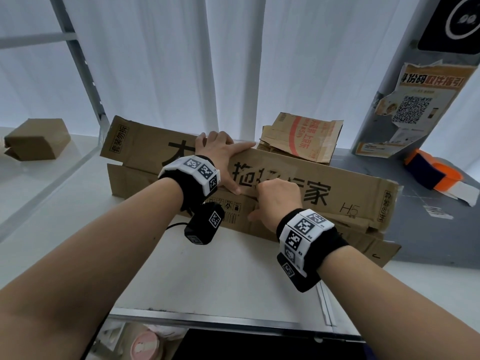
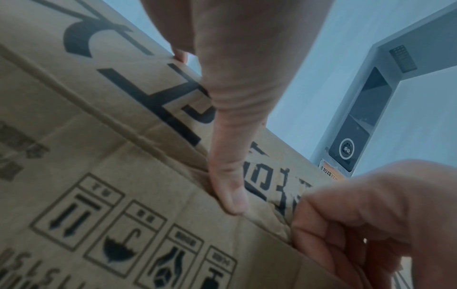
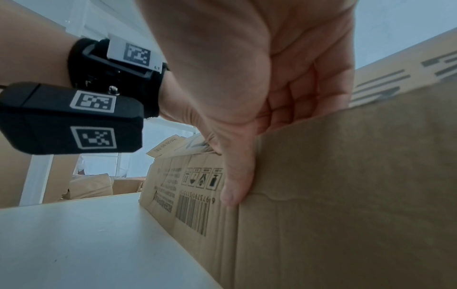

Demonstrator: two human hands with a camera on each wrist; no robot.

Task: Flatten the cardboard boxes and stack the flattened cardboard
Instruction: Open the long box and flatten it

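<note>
A long brown cardboard box (image 1: 337, 193) with big black characters lies on its side across the white table (image 1: 207, 268). My left hand (image 1: 224, 162) spans its top face. The left fingers hook over the far edge and the thumb (image 2: 230, 176) presses into the near crease. My right hand (image 1: 270, 201) grips the near top flap just to the right. Its fingers curl in behind the flap while the thumb (image 3: 237, 176) lies against the front face (image 3: 346, 185). The box's right end looks creased and partly collapsed.
A crumpled, flattened carton with red print (image 1: 301, 139) leans behind the long box. A small brown box (image 1: 36, 142) sits on the left shelf. An orange and blue tape dispenser (image 1: 431, 172) lies on the grey mat (image 1: 428, 229), near a grey pillar (image 1: 420, 100).
</note>
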